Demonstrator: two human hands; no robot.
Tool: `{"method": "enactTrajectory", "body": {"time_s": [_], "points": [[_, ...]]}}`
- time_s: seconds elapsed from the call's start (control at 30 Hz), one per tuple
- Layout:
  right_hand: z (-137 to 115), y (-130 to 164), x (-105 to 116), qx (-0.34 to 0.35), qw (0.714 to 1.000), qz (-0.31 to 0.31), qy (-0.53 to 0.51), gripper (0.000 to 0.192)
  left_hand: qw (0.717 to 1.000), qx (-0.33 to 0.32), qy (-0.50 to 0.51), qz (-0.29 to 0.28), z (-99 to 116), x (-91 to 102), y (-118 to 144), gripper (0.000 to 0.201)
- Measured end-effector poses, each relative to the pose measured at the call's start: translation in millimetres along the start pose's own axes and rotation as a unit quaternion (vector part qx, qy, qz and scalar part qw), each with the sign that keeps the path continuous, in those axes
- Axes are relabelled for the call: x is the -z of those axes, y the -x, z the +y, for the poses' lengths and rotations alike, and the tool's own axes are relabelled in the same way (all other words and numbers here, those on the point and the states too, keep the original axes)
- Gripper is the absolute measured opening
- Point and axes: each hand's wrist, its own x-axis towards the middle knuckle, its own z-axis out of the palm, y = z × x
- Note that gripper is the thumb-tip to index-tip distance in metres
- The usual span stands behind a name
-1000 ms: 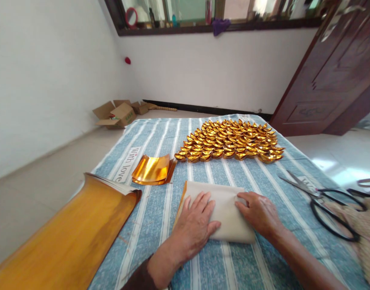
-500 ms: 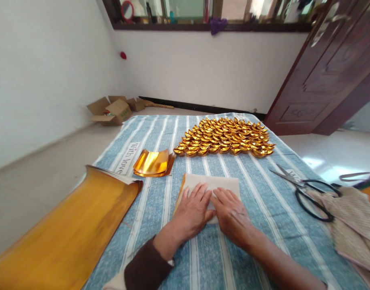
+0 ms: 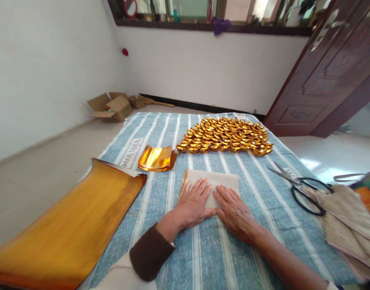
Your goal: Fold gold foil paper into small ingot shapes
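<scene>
A folded sheet of paper (image 3: 215, 180), pale side up with a gold edge at its left, lies on the blue striped cloth (image 3: 209, 249). My left hand (image 3: 192, 203) presses flat on its left half. My right hand (image 3: 235, 209) lies flat beside it on the sheet's near right part, fingers spread. Neither hand grips anything. Behind the sheet sits a small stack of cut gold foil pieces (image 3: 156, 158). Farther back, several folded gold paper ingots (image 3: 225, 135) are laid in tight rows.
A long stack of gold foil sheets (image 3: 67, 217) hangs off the cloth's left edge. Black scissors (image 3: 300, 187) lie at the right, next to a beige woven bag (image 3: 345, 217). Cardboard boxes (image 3: 112, 106) stand on the floor by the far wall. A dark wooden door (image 3: 330, 68) is open at right.
My right hand slid left along the folded sheet until it lay beside my left hand. The view shifted slightly; the sheet stays put.
</scene>
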Motion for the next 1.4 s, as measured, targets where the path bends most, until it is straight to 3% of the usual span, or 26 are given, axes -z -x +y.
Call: {"method": "enactTrajectory", "body": {"time_s": [0.37, 0.67, 1.1, 1.27, 1.4], "points": [[10.7, 5.7, 6.2, 0.02, 0.998, -0.063, -0.001, 0.056, 1.0, -0.009, -0.001, 0.004, -4.7, -6.3, 0.4, 0.089], [20.9, 27.9, 27.6, -0.086, 0.987, -0.124, -0.054, 0.059, 1.0, -0.008, -0.004, -0.006, -5.7, -1.9, 0.4, 0.087], [42.5, 52.4, 17.0, -0.123, 0.985, -0.003, -0.117, 0.046, 1.0, -0.009, 0.007, -0.009, -6.3, -4.0, 2.1, 0.089], [14.9, 57.0, 19.6, -0.103, 0.989, 0.085, -0.06, 0.041, 1.0, -0.01, 0.005, -0.015, -5.8, -5.2, 2.8, 0.091], [-23.6, 52.9, 1.3, -0.005, 0.998, 0.054, -0.022, 0.048, 1.0, -0.017, 0.008, -0.007, -4.1, -5.4, 4.9, 0.091]]}}
